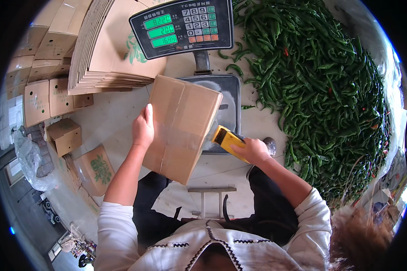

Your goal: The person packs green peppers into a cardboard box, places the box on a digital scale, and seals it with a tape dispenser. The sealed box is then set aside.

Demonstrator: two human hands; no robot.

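My left hand (143, 128) grips the left side of a brown cardboard carton (181, 125), its thumb up along the edge. The carton is tilted over the near left part of a platform scale's plate (231, 118), with clear tape across its closed face. My right hand (252, 149) is closed around a yellow and black handheld tool (231, 139), which looks like a tape dispenser. The tool's front end is just right of the carton, with a small gap between them. What lies under the carton is hidden.
The scale's display panel (183, 27) stands on a post behind the plate. At the right spreads a large heap of green chilli peppers (318, 95). Flattened cartons (115, 40) are stacked at the back left, near closed boxes (37, 101). A low stool (212, 203) stands between my legs.
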